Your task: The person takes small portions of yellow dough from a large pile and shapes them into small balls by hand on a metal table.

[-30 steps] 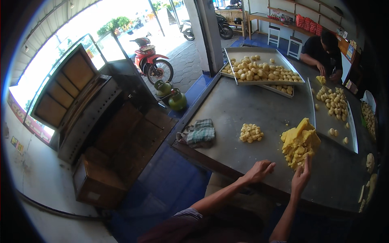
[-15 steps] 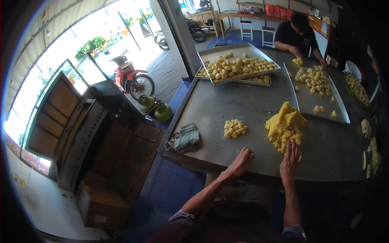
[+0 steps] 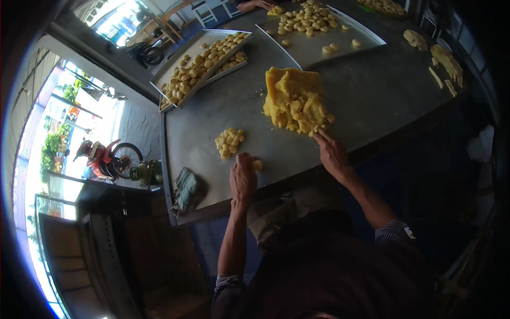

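My left hand is curled near the table's front edge. A small pale dough ball shows at its thumb side, against the fingers. Just beyond that hand lies a little heap of small dough pieces. My right hand reaches forward with its fingers stretched out, the fingertips at the near edge of a big crumbly yellow mass. The underside of both hands is hidden.
Two stacked metal trays of dough balls stand at the far left of the metal table. Another tray holds more balls. A cloth lies by the left corner, dough strips at right. A co-worker's hand shows at the back.
The view has swung, so the table appears turned and a co-worker is mostly out of the picture. The dough ball at my left hand has come into sight. My right hand remains by the yellow mass.
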`<action>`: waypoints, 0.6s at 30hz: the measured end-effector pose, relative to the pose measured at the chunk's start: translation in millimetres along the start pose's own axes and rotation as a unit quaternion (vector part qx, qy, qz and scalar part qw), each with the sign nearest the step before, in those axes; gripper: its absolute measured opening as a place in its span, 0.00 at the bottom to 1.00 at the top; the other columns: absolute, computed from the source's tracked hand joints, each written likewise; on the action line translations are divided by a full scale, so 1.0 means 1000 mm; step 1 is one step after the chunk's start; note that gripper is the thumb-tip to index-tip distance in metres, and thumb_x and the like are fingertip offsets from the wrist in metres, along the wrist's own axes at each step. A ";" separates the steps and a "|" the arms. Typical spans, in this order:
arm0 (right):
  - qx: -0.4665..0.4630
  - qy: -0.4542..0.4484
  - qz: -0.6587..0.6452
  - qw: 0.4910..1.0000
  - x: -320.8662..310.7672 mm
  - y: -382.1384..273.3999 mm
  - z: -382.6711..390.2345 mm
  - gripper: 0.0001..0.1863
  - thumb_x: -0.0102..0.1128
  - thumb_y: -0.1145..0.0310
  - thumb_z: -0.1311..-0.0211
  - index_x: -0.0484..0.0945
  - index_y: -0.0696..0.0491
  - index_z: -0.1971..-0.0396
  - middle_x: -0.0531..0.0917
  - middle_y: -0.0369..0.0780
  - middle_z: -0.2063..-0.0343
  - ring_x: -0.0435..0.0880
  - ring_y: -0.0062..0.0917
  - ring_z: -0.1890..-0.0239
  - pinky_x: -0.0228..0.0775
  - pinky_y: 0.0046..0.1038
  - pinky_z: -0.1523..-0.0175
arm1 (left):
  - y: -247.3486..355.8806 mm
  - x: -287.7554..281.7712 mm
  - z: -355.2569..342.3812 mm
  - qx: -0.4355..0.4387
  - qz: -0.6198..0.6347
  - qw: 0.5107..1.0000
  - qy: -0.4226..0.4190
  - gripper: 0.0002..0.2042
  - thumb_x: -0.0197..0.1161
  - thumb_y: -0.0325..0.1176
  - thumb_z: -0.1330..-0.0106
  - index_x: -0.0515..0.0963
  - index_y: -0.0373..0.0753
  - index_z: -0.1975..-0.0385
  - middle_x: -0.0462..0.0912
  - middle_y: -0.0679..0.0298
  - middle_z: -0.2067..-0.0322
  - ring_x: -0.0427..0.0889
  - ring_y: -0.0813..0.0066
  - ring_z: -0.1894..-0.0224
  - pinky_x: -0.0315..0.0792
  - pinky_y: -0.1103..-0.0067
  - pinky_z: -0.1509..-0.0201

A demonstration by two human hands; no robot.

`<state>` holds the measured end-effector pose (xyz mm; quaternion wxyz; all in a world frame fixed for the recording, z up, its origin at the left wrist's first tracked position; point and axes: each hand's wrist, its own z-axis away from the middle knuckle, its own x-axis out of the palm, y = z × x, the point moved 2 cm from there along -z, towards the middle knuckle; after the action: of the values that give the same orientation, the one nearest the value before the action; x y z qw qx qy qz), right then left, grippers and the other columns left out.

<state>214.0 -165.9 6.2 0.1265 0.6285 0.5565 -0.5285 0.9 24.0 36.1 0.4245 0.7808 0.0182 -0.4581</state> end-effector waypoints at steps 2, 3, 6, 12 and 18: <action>0.000 0.018 -0.042 0.999 -0.006 0.002 0.010 0.16 0.56 0.79 0.37 0.79 0.61 0.50 0.81 0.48 0.50 0.80 0.44 0.48 0.76 0.37 0.46 | -0.008 -0.003 -0.026 -0.066 -0.011 0.998 0.004 0.13 0.48 0.39 0.24 0.74 0.35 0.60 0.81 0.54 0.58 0.81 0.44 0.63 0.72 0.60 0.55; 0.009 0.025 -0.059 0.998 -0.007 0.006 0.013 0.16 0.57 0.78 0.37 0.79 0.61 0.50 0.82 0.48 0.51 0.82 0.43 0.49 0.78 0.36 0.47 | -0.012 0.001 -0.039 -0.052 -0.054 0.997 0.012 0.14 0.47 0.40 0.24 0.74 0.36 0.60 0.81 0.53 0.58 0.81 0.45 0.61 0.71 0.60 0.54; 0.049 0.047 -0.173 0.983 -0.015 0.003 0.001 0.14 0.58 0.77 0.37 0.81 0.60 0.52 0.84 0.48 0.54 0.85 0.40 0.54 0.80 0.34 0.51 | -0.030 0.024 -0.063 -0.016 -0.177 0.981 0.072 0.15 0.46 0.42 0.24 0.76 0.37 0.58 0.80 0.52 0.55 0.78 0.48 0.55 0.68 0.60 0.48; 0.184 -0.026 -0.279 0.942 -0.019 0.021 -0.028 0.15 0.59 0.74 0.36 0.81 0.60 0.50 0.86 0.49 0.58 0.87 0.37 0.56 0.79 0.32 0.55 | -0.038 0.019 -0.050 -0.046 -0.065 0.997 0.000 0.16 0.47 0.42 0.24 0.78 0.39 0.53 0.76 0.52 0.50 0.71 0.50 0.44 0.58 0.59 0.38; 0.124 -0.014 -0.192 0.973 -0.018 0.015 -0.023 0.17 0.57 0.77 0.35 0.78 0.60 0.46 0.83 0.51 0.52 0.84 0.42 0.50 0.77 0.36 0.50 | -0.009 -0.020 0.010 0.058 -0.034 0.997 -0.044 0.13 0.59 0.29 0.31 0.78 0.40 0.48 0.80 0.53 0.53 0.79 0.56 0.52 0.72 0.63 0.47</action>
<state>241.9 -164.2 23.7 -0.0484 0.5132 0.5948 -0.6169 -21.3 30.4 43.2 0.3630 0.7822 -0.0004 -0.5064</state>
